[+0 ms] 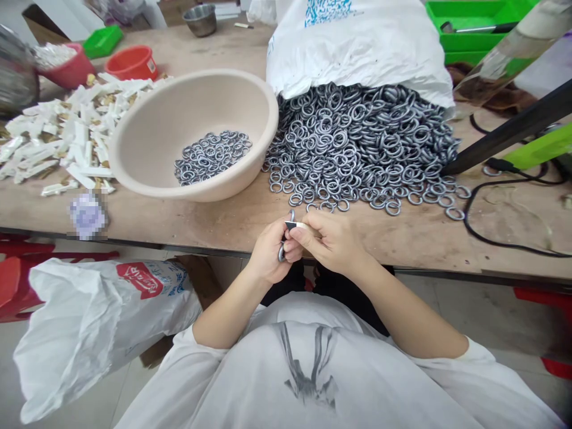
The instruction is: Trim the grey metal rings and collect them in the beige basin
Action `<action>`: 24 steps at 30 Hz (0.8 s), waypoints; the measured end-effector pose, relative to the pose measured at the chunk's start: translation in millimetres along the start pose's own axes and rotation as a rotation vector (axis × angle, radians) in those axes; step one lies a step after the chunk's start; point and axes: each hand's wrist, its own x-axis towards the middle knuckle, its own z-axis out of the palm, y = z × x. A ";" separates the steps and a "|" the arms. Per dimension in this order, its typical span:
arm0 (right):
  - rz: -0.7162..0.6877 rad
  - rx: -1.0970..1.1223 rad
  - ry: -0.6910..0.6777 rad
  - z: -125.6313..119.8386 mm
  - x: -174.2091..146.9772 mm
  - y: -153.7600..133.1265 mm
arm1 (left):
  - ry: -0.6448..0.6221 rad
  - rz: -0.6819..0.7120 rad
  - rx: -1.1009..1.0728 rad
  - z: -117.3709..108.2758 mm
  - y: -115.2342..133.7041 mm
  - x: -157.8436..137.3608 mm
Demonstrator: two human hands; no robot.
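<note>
At the table's front edge, my left hand (pixel 270 253) is closed on grey rings (pixel 281 254); part of one shows below the fingers and part of another above. My right hand (pixel 333 241) pinches a small black-and-white strip (pixel 291 225) against the left fingertips. The fingers hide how the strip and rings meet. Just beyond my hands lies a large pile of loose grey rings (pixel 339 137), spilling from a white sack (pixel 357 44). To its left, a wide beige bowl (pixel 147 137) holds more rings, smaller-looking or shinier.
White strips with brown pieces (pixel 83 140) are heaped left of the bowl. Red bowls (pixel 131 64), a metal bowl (pixel 200 21) and a green tray (pixel 473 21) stand farther back. A black cable (pixel 473 229) and dark pole (pixel 509 134) are at right. Another white sack (pixel 102 322) stands below the table.
</note>
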 end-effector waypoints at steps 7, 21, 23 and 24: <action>0.153 -0.013 0.029 -3.8 11.7 15.2 | -0.088 -0.007 0.107 -4.5 -1.3 -5.4; 0.247 -0.588 -0.208 12.9 62.0 26.8 | 0.217 0.108 -0.058 -30.8 30.5 1.6; 0.288 -0.458 -0.111 6.6 60.7 28.6 | 0.244 0.118 -0.065 -32.1 30.5 4.0; 0.303 -0.339 -0.060 3.4 58.5 29.3 | 0.241 0.119 -0.065 -31.9 29.5 5.4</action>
